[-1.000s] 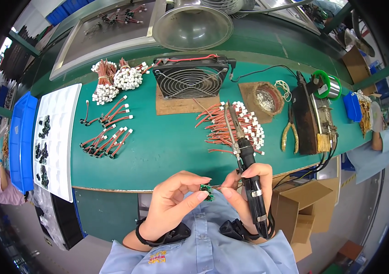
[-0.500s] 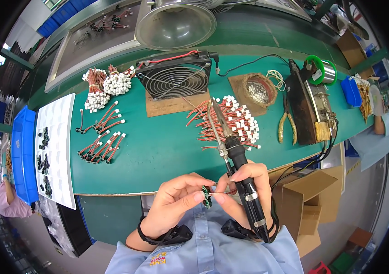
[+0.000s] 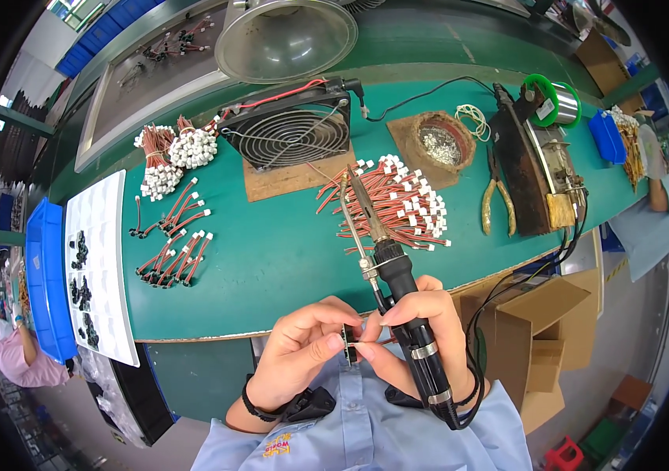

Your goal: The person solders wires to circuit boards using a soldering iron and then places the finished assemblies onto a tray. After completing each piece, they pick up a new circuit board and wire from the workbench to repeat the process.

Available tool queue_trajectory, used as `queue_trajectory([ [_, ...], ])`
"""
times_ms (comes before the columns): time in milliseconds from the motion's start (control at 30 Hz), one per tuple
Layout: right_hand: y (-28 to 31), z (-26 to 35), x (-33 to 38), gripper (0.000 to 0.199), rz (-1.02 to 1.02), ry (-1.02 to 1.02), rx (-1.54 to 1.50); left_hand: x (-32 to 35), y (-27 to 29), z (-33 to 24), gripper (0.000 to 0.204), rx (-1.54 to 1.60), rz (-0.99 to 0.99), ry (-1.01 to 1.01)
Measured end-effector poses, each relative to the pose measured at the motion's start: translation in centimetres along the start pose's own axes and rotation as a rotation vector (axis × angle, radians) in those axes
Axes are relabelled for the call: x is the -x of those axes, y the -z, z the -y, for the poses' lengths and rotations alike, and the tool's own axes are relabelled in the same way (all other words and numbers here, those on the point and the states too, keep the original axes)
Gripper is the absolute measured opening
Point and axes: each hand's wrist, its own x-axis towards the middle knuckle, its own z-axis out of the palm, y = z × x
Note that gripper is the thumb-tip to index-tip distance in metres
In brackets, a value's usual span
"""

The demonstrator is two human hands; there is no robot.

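My left hand (image 3: 297, 357) pinches a small circuit board (image 3: 348, 344) on edge between thumb and fingers, near the front edge of the bench. Close against it is my right hand (image 3: 429, 326), with a black soldering iron (image 3: 393, 268) lying across it. A thin metal tube runs along the iron, whose tip points away over the bench. The right thumb and forefinger also hold a thin red wire (image 3: 385, 341) at the board. Whether the wire touches the board is hidden by the fingers. Beyond the iron lies a pile of red wires with white connectors (image 3: 409, 204).
A black fan (image 3: 291, 133) stands at the back, left of a round solder-scrap dish (image 3: 440, 145). Pliers (image 3: 498, 196), an iron stand (image 3: 535, 173) and a solder spool (image 3: 558, 102) are on the right. Wired boards (image 3: 173, 263) and a white tray (image 3: 99, 259) are left.
The view has shifted slightly. The board has turned more edge-on, and my right fingertips have moved closer to it with the wire. Both hands keep their hold.
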Motion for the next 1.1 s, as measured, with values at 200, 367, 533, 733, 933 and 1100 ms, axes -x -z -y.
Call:
queue_trajectory([
  [200, 0.05, 0.02, -0.19, 0.043, -0.049, 0.060, 0.060, -0.12, -0.29, 0.03, 0.022, -0.039, -0.020, -0.047],
  [367, -0.09, -0.36, -0.04, 0.044, -0.057, 0.076, 0.042, -0.09, -0.37, 0.04, 0.021, -0.051, -0.041, -0.040],
  [533, -0.14, -0.38, 0.03, 0.043, -0.065, 0.077, 0.065, 0.07, -0.26, 0.21, 0.022, -0.081, -0.065, -0.036],
  [733, -0.13, -0.29, 0.11, 0.043, -0.069, 0.057, 0.055, 0.12, -0.36, 0.18, 0.021, -0.080, -0.070, -0.037],
  [933, -0.23, -0.23, 0.04, 0.042, -0.103, 0.048, 0.036, 0.11, -0.58, 0.36, 0.020, -0.061, -0.094, -0.044],
  [1100, -0.26, -0.32, 0.16, 0.042, -0.113, 0.044, 0.024, 0.21, -0.40, 0.45, 0.020, -0.079, -0.096, -0.042],
])
